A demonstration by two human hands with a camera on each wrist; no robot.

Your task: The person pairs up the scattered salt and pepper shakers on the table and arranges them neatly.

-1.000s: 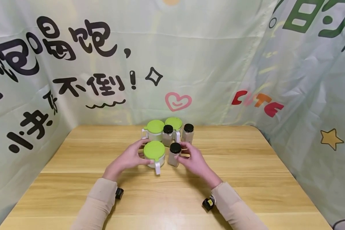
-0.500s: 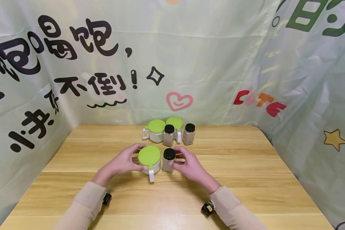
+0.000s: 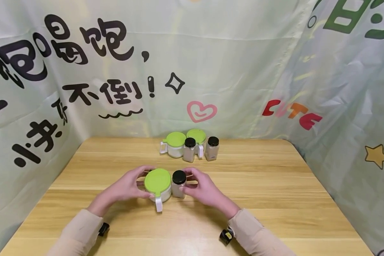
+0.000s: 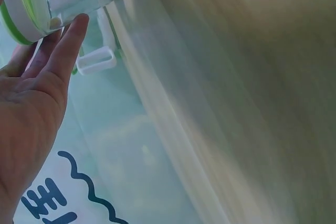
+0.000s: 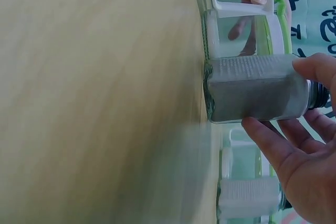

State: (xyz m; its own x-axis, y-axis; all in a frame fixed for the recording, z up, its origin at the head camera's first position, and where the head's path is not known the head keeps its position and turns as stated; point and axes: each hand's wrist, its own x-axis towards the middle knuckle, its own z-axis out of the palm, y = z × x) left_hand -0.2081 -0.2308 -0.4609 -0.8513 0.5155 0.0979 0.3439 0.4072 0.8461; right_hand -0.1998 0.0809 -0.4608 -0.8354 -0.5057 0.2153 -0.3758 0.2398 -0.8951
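In the head view my left hand (image 3: 124,188) grips a clear glass seasoning jar (image 3: 158,181) with a green lid. Its white handle points toward me. Fingers (image 4: 68,45) lie along the jar's glass side in the left wrist view. Close against it on the right stands a spice bottle (image 3: 179,185) with a black cap. My right hand (image 3: 204,188) holds this bottle between thumb and fingers. Greyish powder fills the bottle (image 5: 257,87) in the right wrist view. Both containers are upright at the table's middle.
Toward the back edge of the wooden table (image 3: 259,199) stand two more green-lidded jars (image 3: 176,139) and two black-capped bottles (image 3: 212,149). A printed cloth (image 3: 236,71) hangs behind and at both sides.
Both hands have brought the green-lidded jar and the spice bottle toward me and to the left, away from the back group. The gap between the two has narrowed.
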